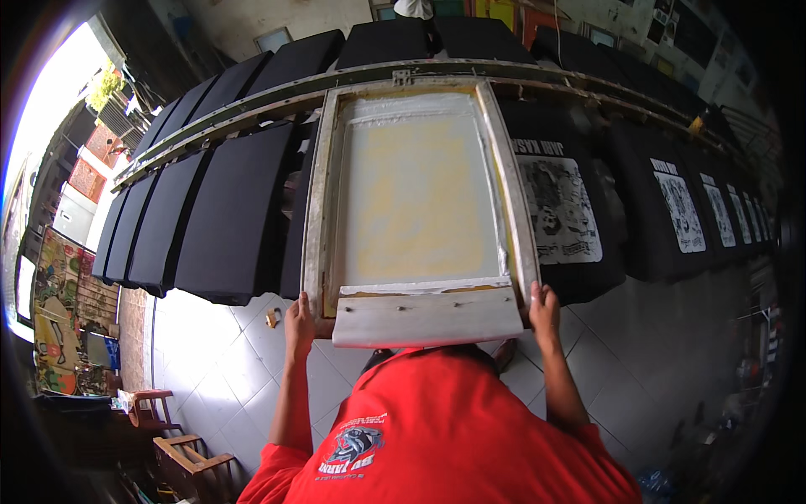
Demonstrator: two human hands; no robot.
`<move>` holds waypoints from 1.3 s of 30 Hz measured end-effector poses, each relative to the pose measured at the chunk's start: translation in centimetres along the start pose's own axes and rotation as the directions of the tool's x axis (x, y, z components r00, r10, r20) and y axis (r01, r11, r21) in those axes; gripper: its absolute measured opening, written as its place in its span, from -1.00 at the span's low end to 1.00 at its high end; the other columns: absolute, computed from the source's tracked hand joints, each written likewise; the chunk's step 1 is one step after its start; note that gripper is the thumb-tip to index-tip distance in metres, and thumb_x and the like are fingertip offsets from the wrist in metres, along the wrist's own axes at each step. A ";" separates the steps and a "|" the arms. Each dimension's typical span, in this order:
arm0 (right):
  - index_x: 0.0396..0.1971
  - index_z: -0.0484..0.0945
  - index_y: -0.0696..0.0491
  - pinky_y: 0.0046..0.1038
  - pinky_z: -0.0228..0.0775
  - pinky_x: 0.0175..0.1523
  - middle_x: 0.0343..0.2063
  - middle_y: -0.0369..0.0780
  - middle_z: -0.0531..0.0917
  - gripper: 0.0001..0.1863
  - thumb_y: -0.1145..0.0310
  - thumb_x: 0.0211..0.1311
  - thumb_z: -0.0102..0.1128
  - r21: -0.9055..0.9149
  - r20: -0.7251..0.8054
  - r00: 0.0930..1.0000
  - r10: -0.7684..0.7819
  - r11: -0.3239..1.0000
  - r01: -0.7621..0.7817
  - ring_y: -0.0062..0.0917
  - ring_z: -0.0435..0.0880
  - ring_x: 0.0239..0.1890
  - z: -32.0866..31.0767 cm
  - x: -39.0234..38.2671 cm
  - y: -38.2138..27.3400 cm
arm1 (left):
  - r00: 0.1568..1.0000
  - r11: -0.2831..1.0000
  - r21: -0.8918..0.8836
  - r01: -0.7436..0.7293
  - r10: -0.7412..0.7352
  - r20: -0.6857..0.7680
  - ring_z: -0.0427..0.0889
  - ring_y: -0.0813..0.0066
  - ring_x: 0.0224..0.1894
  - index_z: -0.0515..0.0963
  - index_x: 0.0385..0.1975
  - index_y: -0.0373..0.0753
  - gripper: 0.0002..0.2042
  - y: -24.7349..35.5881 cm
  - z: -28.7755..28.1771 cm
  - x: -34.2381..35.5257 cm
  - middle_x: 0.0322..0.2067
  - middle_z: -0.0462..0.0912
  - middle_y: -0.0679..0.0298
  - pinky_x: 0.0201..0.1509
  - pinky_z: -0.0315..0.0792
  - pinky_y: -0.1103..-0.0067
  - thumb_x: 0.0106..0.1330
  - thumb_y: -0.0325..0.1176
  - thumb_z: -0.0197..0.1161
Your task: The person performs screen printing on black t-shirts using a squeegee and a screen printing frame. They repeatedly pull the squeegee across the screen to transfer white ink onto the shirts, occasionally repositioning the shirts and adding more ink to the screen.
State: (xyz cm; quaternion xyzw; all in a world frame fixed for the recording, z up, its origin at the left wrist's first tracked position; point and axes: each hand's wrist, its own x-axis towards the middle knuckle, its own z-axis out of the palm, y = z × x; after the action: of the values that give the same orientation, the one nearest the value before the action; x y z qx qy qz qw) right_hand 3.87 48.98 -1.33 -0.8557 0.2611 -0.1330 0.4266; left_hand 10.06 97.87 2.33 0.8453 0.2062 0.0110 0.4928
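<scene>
Left hand (299,323) & right hand (544,309) each closed round a near corner of the wood-framed yellow-mesh print screen (417,197), lying on a black shirt board w/ white squeegee (426,315) at its near edge — likely seating it; next needs a squeegee pull.

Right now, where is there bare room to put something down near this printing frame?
Bare: white floor tiles left of the left hand, grey tiles right of the right hand. Crowded: black shirts fill the boards around the screen frame.

A screen-printing workshop: black shirts (235,210) line long boards beside a framed printing screen (420,193).
</scene>
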 end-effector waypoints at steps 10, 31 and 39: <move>-0.43 0.50 0.27 -0.10 0.37 -0.21 -0.43 0.14 0.60 -0.43 -0.06 0.36 0.02 -0.099 -0.021 0.999 0.036 0.994 -0.038 0.07 0.61 -0.28 9.9 -4.4 -5.3 | 1.000 0.992 0.128 0.021 -0.018 -0.020 0.41 0.43 -0.52 0.49 -0.48 -0.47 -0.40 -4.2 -8.1 6.1 -0.62 0.49 0.11 -0.34 0.37 0.38 0.49 0.06 -0.11; -0.42 0.49 0.25 -0.18 0.31 -0.18 -0.44 0.08 0.57 -0.40 -0.09 0.42 -0.10 -0.063 -0.046 0.991 0.125 0.990 -0.127 -0.03 0.55 -0.31 12.9 -4.7 -6.8 | 0.997 0.982 0.186 0.035 -0.048 0.065 0.52 0.17 -0.45 0.53 -0.40 -0.51 -0.39 -7.4 -7.3 11.5 -0.53 0.57 -0.09 -0.25 0.40 0.31 0.48 0.07 -0.10; -0.41 0.47 0.24 -0.07 0.29 -0.19 -0.42 0.14 0.57 -0.42 -0.06 0.43 -0.12 -0.054 -0.012 0.993 0.114 0.992 -0.114 0.11 0.54 -0.26 13.0 -4.1 -6.5 | 0.997 0.994 0.074 -0.075 0.075 0.000 0.53 -0.05 -0.44 0.46 -0.48 -0.46 -0.44 -7.9 -6.5 11.6 -0.57 0.50 -0.16 -0.26 0.40 0.24 0.48 0.02 -0.08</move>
State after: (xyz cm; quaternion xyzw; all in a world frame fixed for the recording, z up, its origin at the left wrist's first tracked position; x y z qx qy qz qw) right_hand 8.54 63.11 -3.94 -0.8502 0.3148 -0.1048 0.4087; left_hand 16.56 110.87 -3.09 0.8702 0.1751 0.0231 0.4599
